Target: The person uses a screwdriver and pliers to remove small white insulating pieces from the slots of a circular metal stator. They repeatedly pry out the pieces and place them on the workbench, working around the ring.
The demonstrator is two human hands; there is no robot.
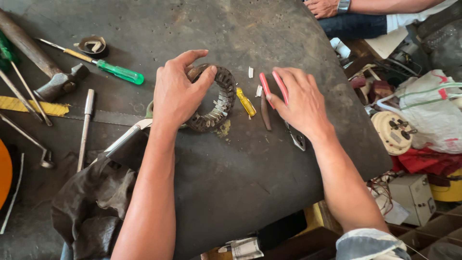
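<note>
1. The left hand (179, 91) lies over the rusty round metal stator ring with slots on its inner wall (216, 98). Its fingers curl around the ring's rim and grip it.
2. The ring lies flat near the middle of the dark, stained metal worktable (240, 183).
3. The right hand (299, 102) rests on the red-handled pliers (279, 91). The fingers are laid loosely over the handles; I cannot tell if they grip them.
4. Between both hands lies a small yellow screwdriver (246, 102), just beside the ring.
5. On the left lie a green-handled screwdriver (115, 71) and a hammer with a wooden handle (43, 65).
6. Another person's hand with a wristwatch (327, 6) is at the top edge.
</note>
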